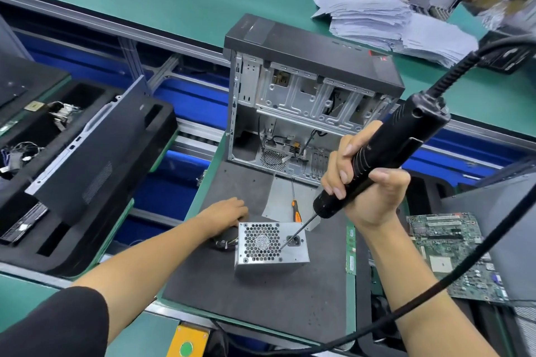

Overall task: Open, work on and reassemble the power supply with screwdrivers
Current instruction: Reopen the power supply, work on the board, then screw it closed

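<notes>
The power supply (271,243) stands on the dark mat (255,298) near the middle of the counter (200,206), its fan grille and socket face turned up toward the camera. The right hand (368,182) is clamped around the black corded electric screwdriver (385,151), whose thin bit slants down to the face of the box just right of the grille. The left hand (229,213) rests with relaxed fingers behind the box's far left corner, over a bundle of its cables (224,243); whether it actually steadies the box cannot be told. The likeliest trouble is the slanted bit: driven at that angle it could skip off a screw head, chew it, or skate across the metal toward the grille or socket. If the left hand is not bracing the box, torque or push could slide or tip it. The heavy cord (435,293) loops past the right forearm toward the near edge and could drag on the wrist or snag. The open computer case (301,107) stands close behind, with an orange-handled screwdriver (296,209) lying between it and the box, so room toward the far edge is tight. A circuit board (452,255) crowds the right edge, while the near part of the mat lies bare for shifting the box.
</notes>
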A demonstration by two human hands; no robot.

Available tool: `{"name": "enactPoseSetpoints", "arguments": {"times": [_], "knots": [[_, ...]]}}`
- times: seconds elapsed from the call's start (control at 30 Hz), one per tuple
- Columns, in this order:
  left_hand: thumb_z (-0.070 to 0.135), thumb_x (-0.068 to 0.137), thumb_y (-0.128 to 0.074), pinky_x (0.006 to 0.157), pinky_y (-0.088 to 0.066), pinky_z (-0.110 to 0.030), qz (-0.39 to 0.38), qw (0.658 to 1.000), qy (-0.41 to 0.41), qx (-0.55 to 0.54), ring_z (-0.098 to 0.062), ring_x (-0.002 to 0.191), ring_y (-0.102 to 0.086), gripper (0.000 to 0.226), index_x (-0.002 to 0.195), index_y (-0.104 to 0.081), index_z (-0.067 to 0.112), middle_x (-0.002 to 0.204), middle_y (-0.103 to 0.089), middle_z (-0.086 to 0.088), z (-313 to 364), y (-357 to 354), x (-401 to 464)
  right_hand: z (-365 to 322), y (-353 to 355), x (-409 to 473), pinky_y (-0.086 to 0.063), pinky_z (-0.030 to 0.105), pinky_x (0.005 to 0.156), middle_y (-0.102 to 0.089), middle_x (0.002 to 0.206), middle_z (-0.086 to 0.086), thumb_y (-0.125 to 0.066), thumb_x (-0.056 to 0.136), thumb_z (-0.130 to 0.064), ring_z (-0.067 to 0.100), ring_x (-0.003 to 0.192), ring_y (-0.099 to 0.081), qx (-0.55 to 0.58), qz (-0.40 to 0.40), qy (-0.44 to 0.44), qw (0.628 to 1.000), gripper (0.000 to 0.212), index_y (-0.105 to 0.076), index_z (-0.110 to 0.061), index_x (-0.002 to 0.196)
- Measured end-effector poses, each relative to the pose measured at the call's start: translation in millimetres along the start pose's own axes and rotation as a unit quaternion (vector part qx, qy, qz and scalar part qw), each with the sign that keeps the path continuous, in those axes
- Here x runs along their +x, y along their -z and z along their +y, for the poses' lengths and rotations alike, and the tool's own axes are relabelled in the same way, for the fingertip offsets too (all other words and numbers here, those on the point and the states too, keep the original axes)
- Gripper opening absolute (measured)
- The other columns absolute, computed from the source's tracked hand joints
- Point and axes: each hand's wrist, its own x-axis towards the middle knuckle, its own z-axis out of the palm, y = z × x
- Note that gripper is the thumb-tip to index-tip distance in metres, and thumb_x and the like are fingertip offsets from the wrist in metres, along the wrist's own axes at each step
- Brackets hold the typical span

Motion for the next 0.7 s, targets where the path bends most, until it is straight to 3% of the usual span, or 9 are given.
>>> {"name": "enactPoseSetpoints", "arguments": {"times": [0.07,0.13,0.23,0.3,0.4,0.5,0.63,0.7], "knots": [[0.016,0.099,-0.059,0.084,-0.05,-0.038,0.066,0.991,0.059,-0.101,-0.024,0.093,-0.06,0.004,0.096,-0.056,0.017,0.099,-0.064,-0.002,0,2,-3,0,0,0,-0.038,0.021,0.045,-0.046,0.053,0.002,-0.051,0.063,-0.018,0.014,0.034,-0.038,0.004,-0.006,0.002,1.0,0.022,-0.06,-0.011,0.082],[0.014,0.1,-0.062,0.081,-0.053,-0.036,0.17,0.954,0.105,-0.222,-0.019,0.086,-0.063,0.009,0.095,-0.054,0.014,0.092,-0.067,-0.002,-1,9,-9,1,-2,1,-0.037,0.021,0.045,-0.046,0.054,0.001,-0.051,0.063,-0.019,0.014,0.035,-0.038,0.005,-0.01,0.004,1.0,0.022,-0.062,-0.013,0.082],[0.012,0.1,-0.063,0.077,-0.048,-0.014,0.282,0.89,0.101,-0.344,-0.006,0.084,-0.061,0.013,0.109,-0.06,0.021,0.091,-0.065,0.007,7,25,-29,0,-8,3,-0.035,0.021,0.045,-0.047,0.053,0.0,-0.052,0.063,-0.019,0.014,0.035,-0.038,0.007,-0.011,0.01,1.0,0.022,-0.063,-0.014,0.081],[0.012,0.101,-0.06,0.078,-0.048,-0.011,0.281,0.88,0.07,-0.376,-0.006,0.087,-0.065,0.02,0.112,-0.065,0.029,0.089,-0.066,0.012,20,32,-45,-1,-14,5,-0.035,0.021,0.044,-0.047,0.054,-0.001,-0.056,0.063,-0.019,0.014,0.035,-0.038,0.014,-0.016,0.012,1.0,0.021,-0.063,-0.014,0.081],[0.011,0.099,-0.064,0.08,-0.05,-0.014,0.265,0.888,0.03,-0.376,-0.008,0.09,-0.069,0.024,0.101,-0.07,0.035,0.09,-0.07,0.018,44,29,-68,-2,-21,9,-0.033,0.022,0.043,-0.048,0.054,-0.001,-0.065,0.062,-0.022,0.013,0.035,-0.039,0.021,-0.034,0.018,0.999,0.021,-0.063,-0.015,0.082],[0.017,0.094,-0.074,0.076,-0.052,-0.016,0.222,0.886,0.039,-0.405,-0.004,0.081,-0.068,0.019,0.094,-0.072,0.035,0.087,-0.072,0.018,62,24,-80,-4,-28,13,-0.031,0.022,0.042,-0.049,0.055,-0.002,-0.076,0.063,-0.031,0.013,0.035,-0.04,0.027,-0.055,0.017,0.998,0.027,-0.064,-0.016,0.082],[0.026,0.086,-0.084,0.069,-0.049,-0.015,0.204,0.881,0.057,-0.423,-0.011,0.075,-0.067,0.014,0.088,-0.072,0.034,0.083,-0.074,0.012,69,20,-84,-4,-36,16,-0.034,0.022,0.043,-0.048,0.054,-0.001,-0.07,0.061,-0.025,0.014,0.034,-0.039,0.032,-0.05,0.027,0.998,0.023,-0.064,-0.015,0.081],[0.024,0.083,-0.087,0.068,-0.05,-0.014,0.207,0.875,0.056,-0.435,-0.007,0.075,-0.068,0.019,0.085,-0.071,0.035,0.083,-0.075,0.01,69,24,-83,-3,-39,17,-0.035,0.022,0.042,-0.047,0.053,-0.001,-0.056,0.063,-0.019,0.014,0.033,-0.039,0.036,-0.049,0.035,0.998,0.02,-0.064,-0.015,0.08]]}}
